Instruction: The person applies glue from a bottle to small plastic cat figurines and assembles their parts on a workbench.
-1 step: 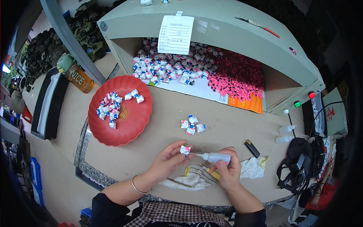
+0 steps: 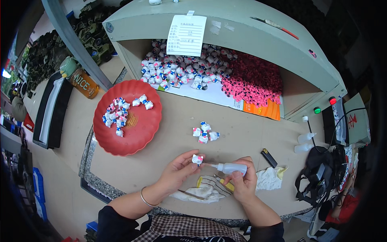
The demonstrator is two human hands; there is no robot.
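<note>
Nozzle tip of glue bottle [image 2: 230, 167] hidden behind small figurine [image 2: 197, 159]

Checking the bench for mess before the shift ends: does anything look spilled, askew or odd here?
Nothing looks spilled. The only untidy spots are a crumpled cloth beside the right hand and a limp glove lying under both hands.

Dark sleeves pushed up on both forearms, thin silver bangle [image 2: 145, 198] on left wrist, brown-and-white checked garment at chest. Left hand [image 2: 179, 169] and right hand [image 2: 243, 183] bare, no gloves.
</note>
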